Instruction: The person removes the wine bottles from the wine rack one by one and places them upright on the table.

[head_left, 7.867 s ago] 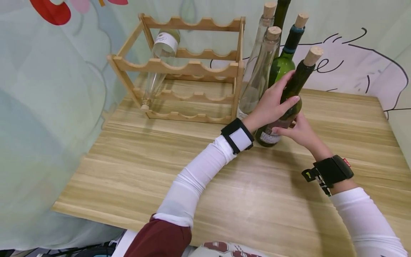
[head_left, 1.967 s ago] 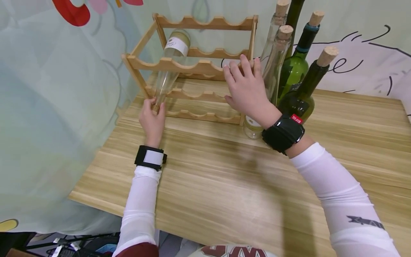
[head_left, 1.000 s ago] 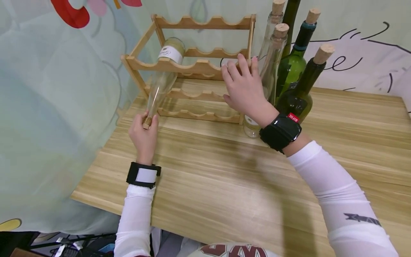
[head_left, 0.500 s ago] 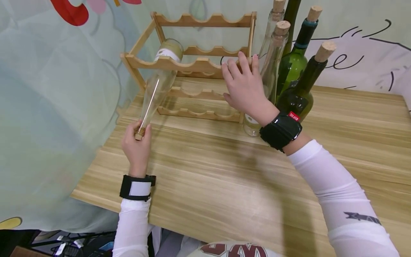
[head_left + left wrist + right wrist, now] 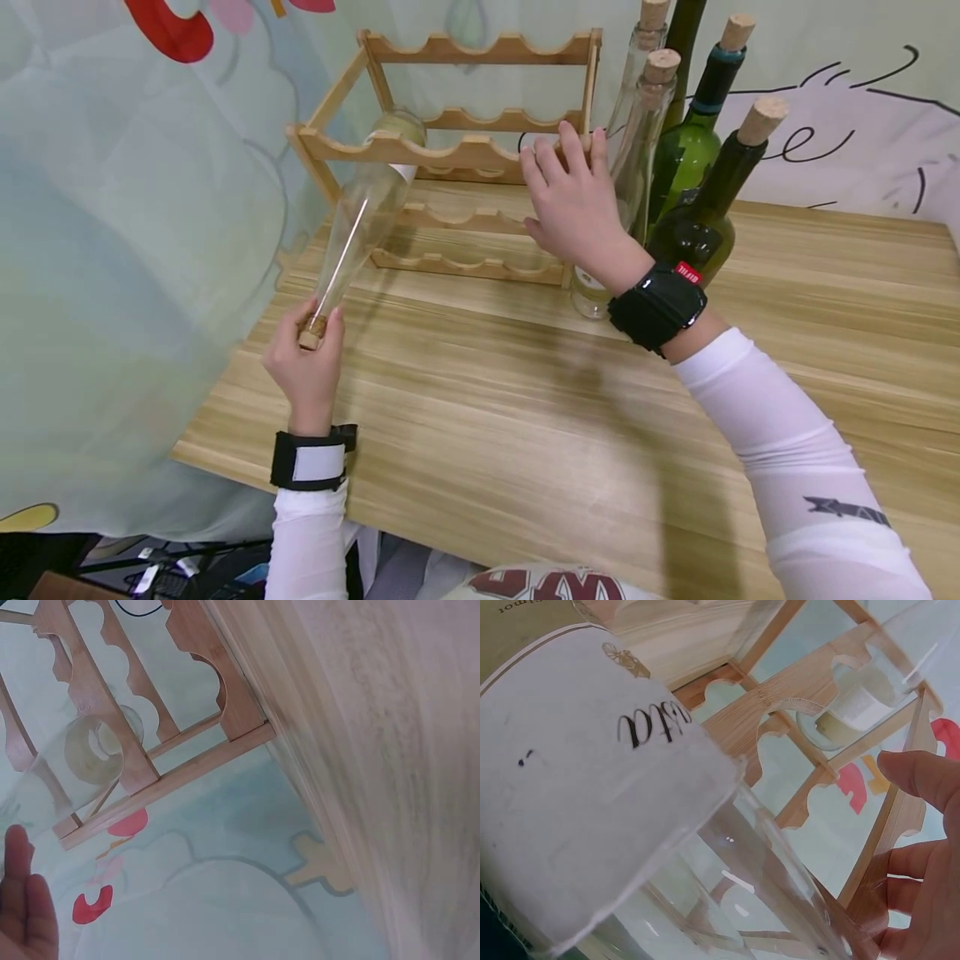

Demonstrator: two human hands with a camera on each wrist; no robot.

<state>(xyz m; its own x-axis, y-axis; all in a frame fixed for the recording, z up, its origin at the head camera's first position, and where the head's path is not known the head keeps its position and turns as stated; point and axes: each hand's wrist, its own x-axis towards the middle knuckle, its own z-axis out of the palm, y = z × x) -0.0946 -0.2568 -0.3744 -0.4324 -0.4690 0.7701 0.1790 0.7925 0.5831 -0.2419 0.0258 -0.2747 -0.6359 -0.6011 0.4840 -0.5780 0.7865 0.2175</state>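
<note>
A clear glass wine bottle with a cork lies slanted through the left end of the wooden wine rack, its neck toward the person. The left hand pinches the corked neck between thumb and fingers. In the left wrist view the bottle's base shows among the slats, while the left hand is only partly in frame. At the rack's right end, the right hand holds the front top rail, fingers over it and thumb below, as the right wrist view also shows.
Several corked bottles stand right of the rack: a clear one by the right forearm, a green one and a dark one. A printed curtain hangs along the left edge of the wooden table.
Both hands left the dark bottle at the right. The left hand took the clear bottle's neck and drew it forward and left, its base sinking behind the rail. The right hand moved to the rack.
</note>
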